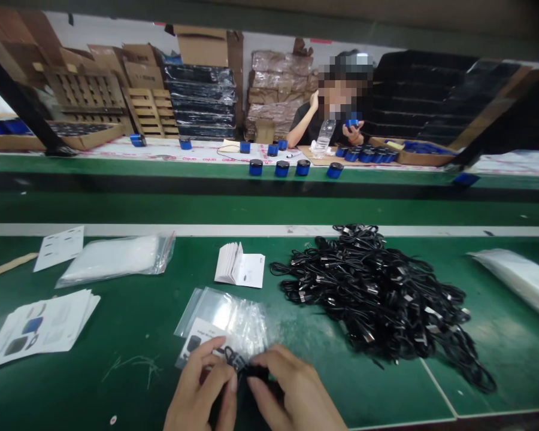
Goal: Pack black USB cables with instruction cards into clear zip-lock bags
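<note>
My left hand and my right hand are close together at the bottom centre, both closed on a small black cable between their fingertips. Just beyond them lie clear plastic bags, and a printed card shows in the bag nearest my left hand. To the right spreads a large heap of black cables with metal plugs. A fanned stack of small folded leaflets sits behind the bags.
Printed sheets and a pack of clear bags lie on the left; another plastic pack is at far right. Across the green bench, blue round items stand in a row, and a person holds one near a bottle.
</note>
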`<state>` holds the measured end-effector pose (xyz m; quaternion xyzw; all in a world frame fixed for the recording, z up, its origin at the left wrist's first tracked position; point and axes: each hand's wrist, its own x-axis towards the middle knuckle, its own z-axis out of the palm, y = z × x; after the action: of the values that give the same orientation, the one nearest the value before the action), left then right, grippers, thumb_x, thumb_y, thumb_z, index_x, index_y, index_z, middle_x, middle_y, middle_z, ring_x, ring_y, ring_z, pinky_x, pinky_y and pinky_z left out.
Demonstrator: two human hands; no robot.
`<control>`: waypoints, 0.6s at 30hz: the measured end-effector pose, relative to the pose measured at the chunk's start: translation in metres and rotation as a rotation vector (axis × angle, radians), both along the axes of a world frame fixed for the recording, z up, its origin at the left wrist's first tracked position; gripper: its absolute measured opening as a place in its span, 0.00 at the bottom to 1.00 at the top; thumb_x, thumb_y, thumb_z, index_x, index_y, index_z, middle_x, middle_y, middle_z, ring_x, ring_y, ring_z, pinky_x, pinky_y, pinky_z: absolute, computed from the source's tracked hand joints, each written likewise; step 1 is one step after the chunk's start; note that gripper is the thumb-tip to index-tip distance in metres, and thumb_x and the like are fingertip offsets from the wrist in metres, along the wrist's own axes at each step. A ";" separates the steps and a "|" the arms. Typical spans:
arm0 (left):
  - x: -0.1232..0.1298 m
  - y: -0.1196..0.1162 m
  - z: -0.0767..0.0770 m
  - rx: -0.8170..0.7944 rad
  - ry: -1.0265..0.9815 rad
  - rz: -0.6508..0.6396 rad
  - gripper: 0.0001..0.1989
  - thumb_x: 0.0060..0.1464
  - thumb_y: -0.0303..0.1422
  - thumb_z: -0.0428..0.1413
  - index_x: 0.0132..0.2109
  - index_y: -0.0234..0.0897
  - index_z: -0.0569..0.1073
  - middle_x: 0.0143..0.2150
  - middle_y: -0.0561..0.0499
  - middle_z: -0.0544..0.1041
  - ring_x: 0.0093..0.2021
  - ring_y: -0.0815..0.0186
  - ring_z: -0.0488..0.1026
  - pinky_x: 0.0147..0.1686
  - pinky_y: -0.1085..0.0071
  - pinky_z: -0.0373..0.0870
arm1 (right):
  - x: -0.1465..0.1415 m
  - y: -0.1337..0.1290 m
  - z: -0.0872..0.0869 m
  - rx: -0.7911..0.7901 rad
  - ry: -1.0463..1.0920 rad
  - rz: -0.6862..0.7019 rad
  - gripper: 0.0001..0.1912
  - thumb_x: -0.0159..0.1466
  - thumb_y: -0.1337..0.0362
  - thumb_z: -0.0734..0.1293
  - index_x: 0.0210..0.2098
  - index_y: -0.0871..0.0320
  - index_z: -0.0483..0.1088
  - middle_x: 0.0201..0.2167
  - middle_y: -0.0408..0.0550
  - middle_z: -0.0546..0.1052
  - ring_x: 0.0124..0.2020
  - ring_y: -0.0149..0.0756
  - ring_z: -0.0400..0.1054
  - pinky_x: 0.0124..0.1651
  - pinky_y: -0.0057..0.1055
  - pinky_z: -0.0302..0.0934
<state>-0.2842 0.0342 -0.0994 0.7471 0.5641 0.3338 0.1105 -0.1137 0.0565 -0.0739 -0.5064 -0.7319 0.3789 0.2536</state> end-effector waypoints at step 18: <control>0.004 -0.006 0.005 0.120 0.017 0.026 0.08 0.57 0.24 0.47 0.35 0.41 0.67 0.58 0.46 0.60 0.48 0.60 0.64 0.44 0.65 0.61 | -0.007 -0.001 -0.007 0.452 -0.197 0.151 0.13 0.59 0.73 0.63 0.44 0.62 0.72 0.31 0.53 0.71 0.31 0.39 0.67 0.31 0.30 0.65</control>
<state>-0.2799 0.0286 -0.0948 0.7478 0.5536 0.3621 0.0567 -0.1208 0.0550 -0.0808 -0.4152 -0.8549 0.1723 0.2587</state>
